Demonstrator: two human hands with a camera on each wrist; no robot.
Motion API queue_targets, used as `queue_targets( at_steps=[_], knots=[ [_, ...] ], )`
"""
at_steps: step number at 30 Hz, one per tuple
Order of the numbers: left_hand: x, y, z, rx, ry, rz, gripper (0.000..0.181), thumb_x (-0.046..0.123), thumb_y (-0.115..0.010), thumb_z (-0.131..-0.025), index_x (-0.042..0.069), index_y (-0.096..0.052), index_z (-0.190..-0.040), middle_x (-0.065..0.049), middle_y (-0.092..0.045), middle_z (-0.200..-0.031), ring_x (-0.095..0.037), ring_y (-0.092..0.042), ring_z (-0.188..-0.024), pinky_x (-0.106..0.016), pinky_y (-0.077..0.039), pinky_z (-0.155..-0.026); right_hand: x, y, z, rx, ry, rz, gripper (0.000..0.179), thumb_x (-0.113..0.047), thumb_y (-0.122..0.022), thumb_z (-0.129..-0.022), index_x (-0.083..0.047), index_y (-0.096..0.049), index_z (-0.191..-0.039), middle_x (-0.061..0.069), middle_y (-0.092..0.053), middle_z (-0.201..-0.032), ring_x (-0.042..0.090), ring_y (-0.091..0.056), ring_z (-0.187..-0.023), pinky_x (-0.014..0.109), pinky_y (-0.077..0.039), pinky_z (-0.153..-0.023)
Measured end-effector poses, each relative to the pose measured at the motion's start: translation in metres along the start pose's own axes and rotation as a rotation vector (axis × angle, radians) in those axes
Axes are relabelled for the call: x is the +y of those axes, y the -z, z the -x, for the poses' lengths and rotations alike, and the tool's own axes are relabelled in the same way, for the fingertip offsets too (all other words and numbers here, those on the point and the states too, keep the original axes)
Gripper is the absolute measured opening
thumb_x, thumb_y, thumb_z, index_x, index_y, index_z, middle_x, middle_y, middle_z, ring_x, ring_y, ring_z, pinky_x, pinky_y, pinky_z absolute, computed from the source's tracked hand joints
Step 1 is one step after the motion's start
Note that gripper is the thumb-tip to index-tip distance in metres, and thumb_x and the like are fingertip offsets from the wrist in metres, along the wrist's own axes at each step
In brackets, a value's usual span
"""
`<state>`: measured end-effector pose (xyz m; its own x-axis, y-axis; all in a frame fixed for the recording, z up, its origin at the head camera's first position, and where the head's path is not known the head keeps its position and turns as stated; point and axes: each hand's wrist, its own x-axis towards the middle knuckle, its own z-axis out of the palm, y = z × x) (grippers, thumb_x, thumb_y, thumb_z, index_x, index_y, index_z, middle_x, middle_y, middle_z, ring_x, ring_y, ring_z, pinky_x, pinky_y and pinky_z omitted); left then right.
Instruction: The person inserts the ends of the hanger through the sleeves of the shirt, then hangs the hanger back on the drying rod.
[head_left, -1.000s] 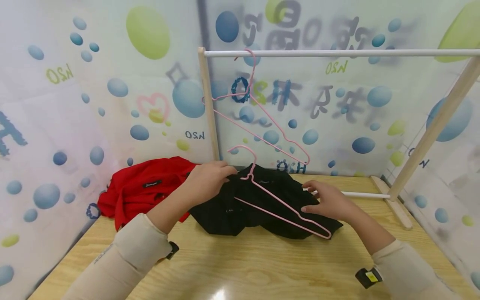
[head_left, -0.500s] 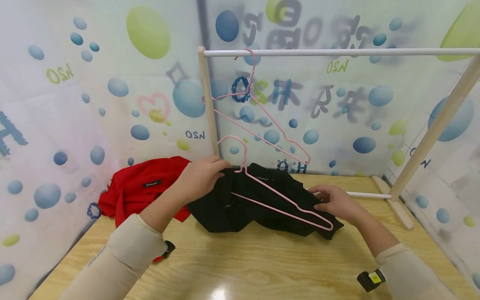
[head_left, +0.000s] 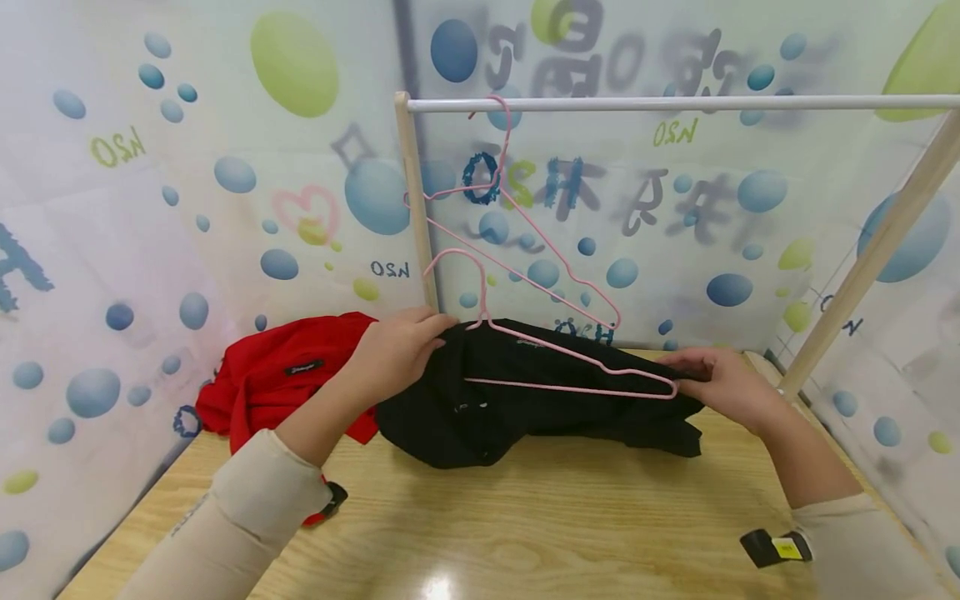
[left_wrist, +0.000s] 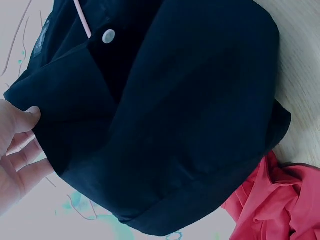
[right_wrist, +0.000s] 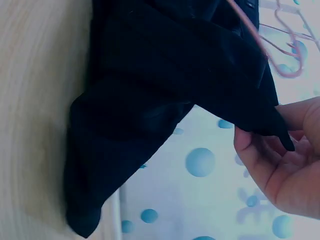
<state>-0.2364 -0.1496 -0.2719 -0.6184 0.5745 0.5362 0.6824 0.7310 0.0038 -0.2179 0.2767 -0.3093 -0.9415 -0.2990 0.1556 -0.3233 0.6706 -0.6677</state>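
A black buttoned shirt [head_left: 562,425] hangs bunched between my two hands, its lower folds close over the table. My left hand [head_left: 393,350] pinches its upper edge on the left; a white button [left_wrist: 108,36] shows nearby in the left wrist view. At the other side my right hand [head_left: 727,387] pinches a corner of the cloth between thumb and fingers. A pink wire hanger [head_left: 577,352] lies across the shirt, hook upward. Its left end is hidden in the cloth, and its right end reaches the right fingertips in the head view.
To the left lies a crumpled red garment [head_left: 288,367] with a dark label. Behind stands a rack with a white rail [head_left: 675,104] and wooden posts [head_left: 873,242]. Another pink hanger [head_left: 562,258] hangs on it. Wooden tabletop [head_left: 487,533] extends in front.
My right hand has moved right and taken hold of the shirt's corner, drawing the cloth out straighter. The hanger has risen, with its hook shifting left; the left hand moved slightly left.
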Motion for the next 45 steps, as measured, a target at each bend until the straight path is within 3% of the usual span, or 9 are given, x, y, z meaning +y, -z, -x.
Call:
queue_targets(
  at_steps=[10,14,19,21,27,31,34,39,45],
  knots=[
    [0.002,-0.013,-0.001,0.029,-0.095,-0.157,0.028,0.002,-0.068,-0.087,0.008,-0.062,-0.114,-0.010,-0.062,-0.091,-0.025,-0.059,-0.074,-0.033,-0.051,-0.055,0.001,0.016,0.003,0.003,0.042,0.098,0.030,-0.001,-0.063,-0.092,0.005,-0.064,-0.121,0.025,-0.061,-0.122,0.042,-0.054,-0.115,0.024,-0.050,-0.083],
    [0.006,-0.015,-0.001,0.001,-0.098,-0.242,0.033,0.000,-0.068,-0.084,0.008,-0.059,-0.115,-0.011,-0.060,-0.095,-0.026,-0.057,-0.075,-0.034,-0.049,-0.048,0.002,0.018,0.004,-0.018,0.071,0.126,0.030,0.000,-0.064,-0.091,0.004,-0.065,-0.121,0.027,-0.060,-0.123,0.044,-0.053,-0.118,0.035,-0.052,-0.085],
    [0.010,-0.018,-0.003,0.005,-0.094,-0.266,0.034,-0.001,-0.068,-0.084,0.008,-0.057,-0.115,-0.012,-0.059,-0.096,-0.028,-0.056,-0.075,-0.033,-0.047,-0.044,0.003,0.023,0.007,-0.073,0.118,0.126,0.032,0.006,-0.063,-0.088,0.005,-0.066,-0.120,0.025,-0.064,-0.119,0.020,-0.061,-0.088,0.027,-0.047,-0.061],
    [0.009,-0.018,-0.003,0.022,-0.085,-0.253,0.034,-0.001,-0.067,-0.084,0.008,-0.057,-0.116,-0.013,-0.060,-0.097,-0.028,-0.056,-0.075,-0.033,-0.047,-0.045,0.004,0.024,0.007,-0.093,0.132,0.111,0.032,0.007,-0.063,-0.088,0.005,-0.066,-0.120,0.023,-0.065,-0.117,0.011,-0.055,-0.079,0.027,-0.043,-0.057],
    [0.006,-0.019,-0.004,0.119,-0.127,-0.246,0.034,-0.004,-0.067,-0.085,0.006,-0.057,-0.116,-0.013,-0.060,-0.096,-0.028,-0.057,-0.075,-0.031,-0.045,-0.043,0.007,0.026,0.006,-0.112,0.197,0.121,0.031,0.005,-0.066,-0.087,0.003,-0.067,-0.119,0.021,-0.067,-0.115,0.002,-0.056,-0.090,0.025,-0.043,-0.060],
    [0.005,-0.024,-0.006,0.182,-0.167,-0.335,0.033,-0.002,-0.068,-0.086,0.005,-0.057,-0.116,-0.015,-0.059,-0.094,-0.030,-0.056,-0.075,-0.032,-0.046,-0.041,0.006,0.026,0.006,-0.128,0.200,0.112,0.031,0.005,-0.065,-0.088,0.003,-0.068,-0.118,0.020,-0.067,-0.116,0.001,-0.057,-0.091,0.025,-0.044,-0.060],
    [0.005,-0.028,-0.007,0.211,-0.173,-0.433,0.031,0.000,-0.068,-0.087,0.005,-0.058,-0.116,-0.017,-0.060,-0.094,-0.032,-0.057,-0.075,-0.034,-0.048,-0.041,0.003,0.025,0.007,-0.134,0.186,0.114,0.032,0.007,-0.063,-0.088,0.004,-0.066,-0.120,0.021,-0.065,-0.117,0.004,-0.054,-0.074,0.025,-0.044,-0.056],
    [0.008,-0.036,-0.008,0.228,-0.155,-0.564,0.028,0.001,-0.067,-0.086,0.006,-0.061,-0.113,-0.018,-0.060,-0.090,-0.031,-0.056,-0.072,-0.031,-0.042,-0.037,-0.009,0.020,0.012,-0.077,0.191,0.244,0.034,0.002,-0.065,-0.089,-0.001,-0.066,-0.122,0.017,-0.068,-0.110,0.005,-0.035,-0.049,0.026,-0.037,-0.047],
    [0.014,-0.040,-0.008,0.209,-0.090,-0.627,0.020,0.001,-0.063,-0.088,0.004,-0.062,-0.109,-0.016,-0.055,-0.082,-0.028,-0.053,-0.065,-0.028,-0.035,-0.034,-0.022,0.002,0.017,0.061,0.323,0.367,0.036,0.007,-0.068,-0.083,-0.001,-0.068,-0.118,0.017,-0.069,-0.106,0.001,-0.025,-0.047,0.024,-0.033,-0.047]
  ],
)
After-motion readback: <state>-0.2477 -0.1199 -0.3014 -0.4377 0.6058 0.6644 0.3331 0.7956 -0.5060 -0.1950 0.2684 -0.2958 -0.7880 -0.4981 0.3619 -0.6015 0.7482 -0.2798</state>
